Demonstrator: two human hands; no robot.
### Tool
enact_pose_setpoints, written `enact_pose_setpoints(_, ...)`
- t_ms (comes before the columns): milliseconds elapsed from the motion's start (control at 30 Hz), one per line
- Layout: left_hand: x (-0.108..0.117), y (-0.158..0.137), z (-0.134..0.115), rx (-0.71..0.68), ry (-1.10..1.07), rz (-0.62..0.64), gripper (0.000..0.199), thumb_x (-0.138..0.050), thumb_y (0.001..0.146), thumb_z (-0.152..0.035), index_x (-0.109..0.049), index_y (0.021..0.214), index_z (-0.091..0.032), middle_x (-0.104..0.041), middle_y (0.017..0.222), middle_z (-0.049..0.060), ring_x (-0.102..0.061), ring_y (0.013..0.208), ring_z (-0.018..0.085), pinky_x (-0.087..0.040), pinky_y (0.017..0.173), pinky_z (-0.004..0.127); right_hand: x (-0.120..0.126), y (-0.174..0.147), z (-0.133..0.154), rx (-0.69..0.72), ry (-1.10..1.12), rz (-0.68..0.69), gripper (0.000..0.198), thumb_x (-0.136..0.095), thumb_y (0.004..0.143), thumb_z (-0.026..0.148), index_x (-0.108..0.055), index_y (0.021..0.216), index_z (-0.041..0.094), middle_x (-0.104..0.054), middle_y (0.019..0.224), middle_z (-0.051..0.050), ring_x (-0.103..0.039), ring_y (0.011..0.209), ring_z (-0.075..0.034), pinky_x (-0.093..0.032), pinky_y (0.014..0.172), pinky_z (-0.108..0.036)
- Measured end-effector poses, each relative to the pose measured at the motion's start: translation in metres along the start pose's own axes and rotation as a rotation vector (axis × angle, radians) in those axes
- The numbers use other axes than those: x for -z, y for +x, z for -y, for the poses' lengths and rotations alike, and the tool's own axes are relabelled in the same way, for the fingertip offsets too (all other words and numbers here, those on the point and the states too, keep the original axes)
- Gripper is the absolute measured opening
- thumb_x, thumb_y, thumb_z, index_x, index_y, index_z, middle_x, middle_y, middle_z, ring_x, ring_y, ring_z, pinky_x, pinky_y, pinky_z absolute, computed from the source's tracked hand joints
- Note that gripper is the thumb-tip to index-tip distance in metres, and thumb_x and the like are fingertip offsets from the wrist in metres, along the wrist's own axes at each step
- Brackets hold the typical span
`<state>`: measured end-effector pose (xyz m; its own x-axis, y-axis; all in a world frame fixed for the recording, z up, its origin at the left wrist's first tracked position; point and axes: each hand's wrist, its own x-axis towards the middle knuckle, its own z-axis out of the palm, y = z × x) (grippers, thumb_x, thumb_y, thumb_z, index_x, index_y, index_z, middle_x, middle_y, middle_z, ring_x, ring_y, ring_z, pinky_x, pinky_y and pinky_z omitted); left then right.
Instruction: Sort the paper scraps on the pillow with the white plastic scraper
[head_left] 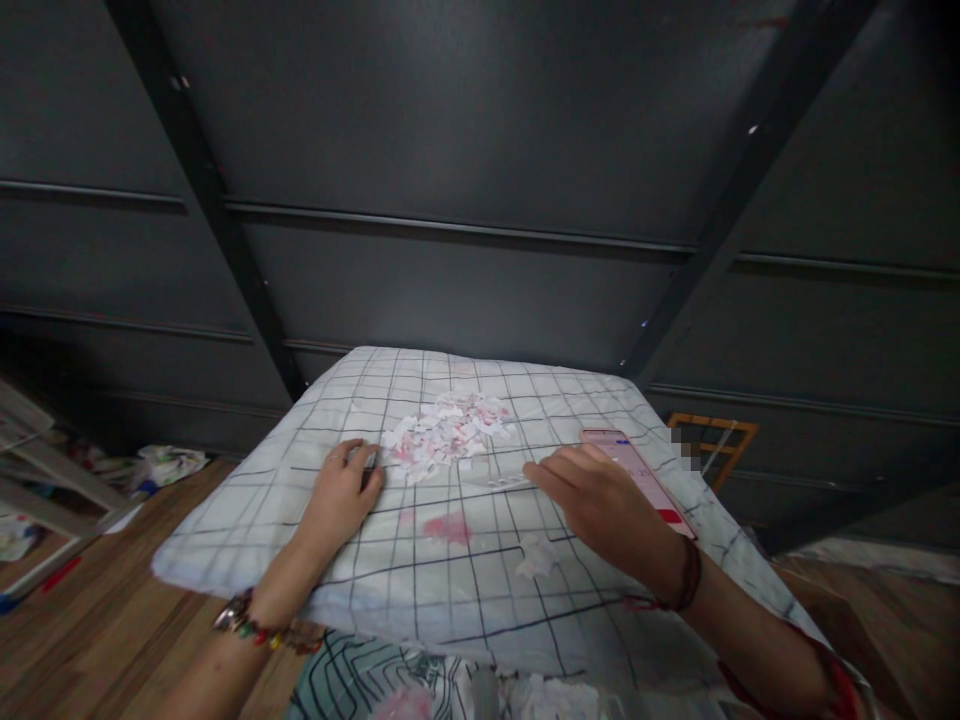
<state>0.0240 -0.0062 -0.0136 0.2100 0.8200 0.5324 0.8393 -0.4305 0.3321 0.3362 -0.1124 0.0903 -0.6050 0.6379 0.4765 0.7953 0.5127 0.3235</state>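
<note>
A loose pile of small white and pink paper-like pieces [450, 432] lies on the checked cloth of the table [405, 590]. At the pile's left edge rests my left hand [341, 495], its bent fingers apart on the cloth; a small greyish patch shows by the fingertips, too unclear to name. To the right of the pile, my right hand [596, 495] has its fingers drawn together. A flat, clear, whitish strip [499, 480] reaches from its fingertips toward the pile. What the fingers grip is hidden.
A phone with a pink screen [649, 480] lies partly behind my right hand. Nearer me are a pink patch [448, 527] and a few white pieces [536, 555]. More pieces [559, 697] show below the table edge. A dark panelled wall [465, 290] stands behind.
</note>
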Motion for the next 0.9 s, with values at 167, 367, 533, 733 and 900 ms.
enact_pose_setpoints(167, 0.001, 0.000, -0.001, -0.004, 0.011, 0.014, 0.033, -0.043, 0.085, -0.035, -0.063, 0.103, -0.016, -0.058, 0.111, 0.014, -0.054, 0.107, 0.029, -0.046, 0.097, 0.048, 0.006, 0.000, -0.002, -0.019, 0.018, -0.030, 0.034, -0.038, 0.080, -0.005, -0.061, 0.091, 0.017, -0.062, 0.073, -0.001, -0.049, 0.068, -0.016, -0.032, 0.067, -0.031)
enact_pose_setpoints(367, 0.001, 0.000, 0.001, -0.013, 0.014, 0.022, 0.034, -0.042, 0.086, -0.036, -0.063, 0.103, -0.015, -0.058, 0.111, 0.015, -0.054, 0.107, 0.029, -0.046, 0.097, 0.048, -0.005, 0.009, -0.008, -0.044, -0.035, -0.068, 0.034, -0.039, 0.081, -0.004, -0.062, 0.093, 0.017, -0.063, 0.073, -0.002, -0.050, 0.070, -0.016, -0.032, 0.068, -0.031)
enact_pose_setpoints(533, 0.000, 0.000, 0.002, -0.008, 0.005, 0.013, 0.031, -0.043, 0.084, -0.034, -0.063, 0.101, -0.017, -0.058, 0.111, 0.014, -0.055, 0.106, 0.029, -0.046, 0.097, 0.049, -0.014, 0.010, -0.005, 0.004, 0.015, -0.053, 0.032, -0.040, 0.082, -0.004, -0.062, 0.095, 0.017, -0.063, 0.075, -0.001, -0.051, 0.071, -0.015, -0.032, 0.069, -0.030)
enact_pose_setpoints(733, 0.000, 0.001, 0.001, -0.015, 0.019, 0.023, 0.032, -0.043, 0.085, -0.035, -0.063, 0.102, -0.017, -0.058, 0.111, 0.013, -0.055, 0.107, 0.028, -0.046, 0.097, 0.047, -0.005, 0.003, -0.011, -0.061, 0.074, -0.036, 0.040, -0.037, 0.077, -0.007, -0.063, 0.093, 0.019, -0.066, 0.079, -0.001, -0.053, 0.073, -0.014, -0.034, 0.072, -0.029)
enact_pose_setpoints(900, 0.001, 0.001, 0.001, -0.025, 0.028, 0.032, 0.034, -0.041, 0.086, -0.036, -0.063, 0.102, -0.015, -0.057, 0.112, 0.015, -0.054, 0.107, 0.029, -0.047, 0.096, 0.048, -0.003, 0.003, -0.010, -0.076, 0.022, -0.076, 0.036, -0.039, 0.077, -0.006, -0.063, 0.089, 0.018, -0.065, 0.073, -0.001, -0.052, 0.069, -0.015, -0.034, 0.069, -0.029)
